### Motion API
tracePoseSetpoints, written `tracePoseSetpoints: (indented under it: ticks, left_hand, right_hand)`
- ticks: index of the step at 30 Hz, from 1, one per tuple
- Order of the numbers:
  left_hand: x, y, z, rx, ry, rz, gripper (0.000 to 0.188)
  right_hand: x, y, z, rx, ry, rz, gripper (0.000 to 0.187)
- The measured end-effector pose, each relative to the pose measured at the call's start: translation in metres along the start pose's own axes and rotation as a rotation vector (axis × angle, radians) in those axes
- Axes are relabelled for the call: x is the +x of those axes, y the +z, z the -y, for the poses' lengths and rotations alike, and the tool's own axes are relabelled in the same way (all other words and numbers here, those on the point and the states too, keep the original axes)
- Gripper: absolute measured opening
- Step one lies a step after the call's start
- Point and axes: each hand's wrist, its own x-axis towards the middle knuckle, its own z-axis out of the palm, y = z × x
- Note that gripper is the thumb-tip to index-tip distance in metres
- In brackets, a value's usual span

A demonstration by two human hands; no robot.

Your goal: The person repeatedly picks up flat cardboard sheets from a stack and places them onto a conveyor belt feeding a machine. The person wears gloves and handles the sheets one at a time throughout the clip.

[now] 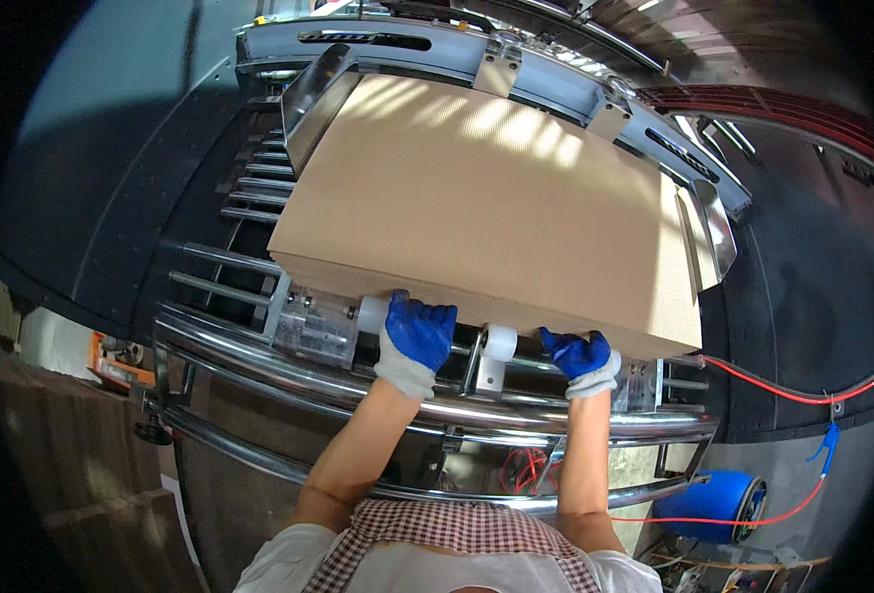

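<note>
Corrugated cardboard sheets [476,208] lie stacked on a machine bed [264,185] between bent metal guides [310,107], tubular steel rails [269,364] in front, dark surfaces [802,296] either side. The sheets are tan, finely ribbed. At their front edge the gloved left hand [417,336] and right hand [577,358] curl blue-coated fingers; whether either grips anything, I cannot tell. The stack hides most of the bed; the lower edge crops the checked apron [457,517].

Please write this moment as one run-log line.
blue-white gloved left hand | blue-white gloved right hand | both: at near edge of flat tan rectangular cardboard stack
</note>
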Motion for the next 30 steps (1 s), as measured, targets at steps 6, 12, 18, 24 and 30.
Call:
tracePoseSetpoints:
  ticks: [6,12,18,24,30]
  left_hand:
    - [-0.021,0.009,0.001,-0.108,0.064,-0.030,0.027]
    - [-0.028,0.025,-0.011,-0.144,-0.096,-0.223,0.043]
    - [-0.002,0.009,-0.027,0.247,-0.024,-0.017,0.065]
    - [0.028,-0.013,-0.023,0.227,-0.015,0.096,0.065]
    - [0.016,-0.004,-0.021,0.234,-0.014,0.220,0.058]
  right_hand:
    - [-0.006,-0.024,0.002,0.124,-0.013,0.066,0.056]
    - [-0.007,-0.044,-0.009,0.133,-0.253,0.061,0.078]
    - [0.013,-0.058,-0.010,0.009,-0.030,0.050,0.087]
    - [0.014,-0.043,-0.014,0.102,0.049,-0.170,0.097]
    - [0.027,-0.065,-0.017,0.025,-0.017,-0.090,0.081]
